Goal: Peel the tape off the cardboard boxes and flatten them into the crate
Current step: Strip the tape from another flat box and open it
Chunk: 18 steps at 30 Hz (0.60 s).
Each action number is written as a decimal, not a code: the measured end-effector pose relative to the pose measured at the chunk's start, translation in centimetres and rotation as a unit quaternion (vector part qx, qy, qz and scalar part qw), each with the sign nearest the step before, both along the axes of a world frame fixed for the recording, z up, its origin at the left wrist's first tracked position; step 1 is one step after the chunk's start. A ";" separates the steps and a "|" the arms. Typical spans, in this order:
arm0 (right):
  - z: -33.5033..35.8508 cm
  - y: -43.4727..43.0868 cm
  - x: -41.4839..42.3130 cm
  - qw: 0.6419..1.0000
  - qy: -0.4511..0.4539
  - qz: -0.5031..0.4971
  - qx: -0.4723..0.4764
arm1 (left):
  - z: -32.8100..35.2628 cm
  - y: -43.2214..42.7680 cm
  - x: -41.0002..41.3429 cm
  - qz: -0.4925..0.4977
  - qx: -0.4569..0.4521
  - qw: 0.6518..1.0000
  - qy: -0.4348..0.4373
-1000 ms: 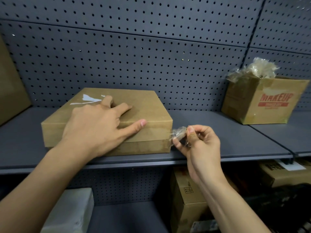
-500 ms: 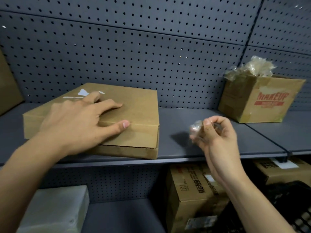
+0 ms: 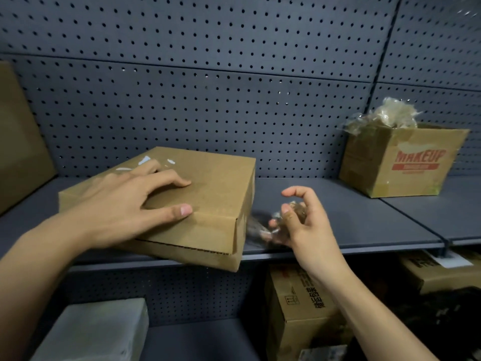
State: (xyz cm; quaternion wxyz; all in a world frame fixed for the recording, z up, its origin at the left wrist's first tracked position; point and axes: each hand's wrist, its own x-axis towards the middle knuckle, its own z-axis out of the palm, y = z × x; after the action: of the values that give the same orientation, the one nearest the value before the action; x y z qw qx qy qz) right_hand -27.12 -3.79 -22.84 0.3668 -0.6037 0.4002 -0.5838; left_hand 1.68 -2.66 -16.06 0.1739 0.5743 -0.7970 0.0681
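The right hand (image 3: 307,225) has a narrow grip, fingers curled round a crumpled clear tape wad (image 3: 294,208) (blurred), just beside the flat cardboard box (image 3: 218,183). The left hand (image 3: 130,204) rests spread on its top, grip wide. The box is plain brown and lies on the shelf (image 3: 351,220), its front corner over the edge. Well apart on the right, an open box (image 3: 406,178) reads "MAKEUP" in red.

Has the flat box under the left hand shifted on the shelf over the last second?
Yes. The flat box has come forward and turned: its front right corner now overhangs the edge of the shelf; earlier it sat fully on the shelf.
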 end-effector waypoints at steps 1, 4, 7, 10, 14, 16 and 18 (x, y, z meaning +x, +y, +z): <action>-0.1 -0.2 -0.2 0.999 0.048 -0.023 -0.011 | 0.1 0.2 0.2 -0.016 0.003 1.000 0.018; -0.3 -1.2 -0.5 0.994 0.095 -0.055 0.009 | 0.5 0.6 0.1 -0.036 0.009 0.997 0.060; 0.0 -1.9 -0.1 0.993 0.086 -0.070 0.044 | 1.4 1.0 -1.1 -0.019 0.030 0.996 0.086; 0.3 -1.9 0.1 0.993 0.075 -0.076 0.053 | 2.6 1.6 -3.4 0.027 0.033 0.997 0.062; 1.0 -1.7 -0.1 0.995 0.071 -0.035 0.067 | 3.2 2.2 -6.9 0.056 0.103 0.993 0.029; 1.4 -1.6 -0.2 0.991 0.114 -0.053 0.045 | 3.1 2.3 -8.4 0.070 0.159 0.985 -0.012; 1.2 -1.9 -0.9 0.980 0.180 -0.089 0.013 | 2.9 2.3 -9.2 0.075 0.178 0.980 -0.057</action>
State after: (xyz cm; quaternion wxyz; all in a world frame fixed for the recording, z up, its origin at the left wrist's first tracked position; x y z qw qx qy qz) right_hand -28.00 -5.67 -21.61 0.2430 -0.6557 0.5195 -0.4911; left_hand -7.50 -0.34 -13.16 0.0181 0.6492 -0.7599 -0.0294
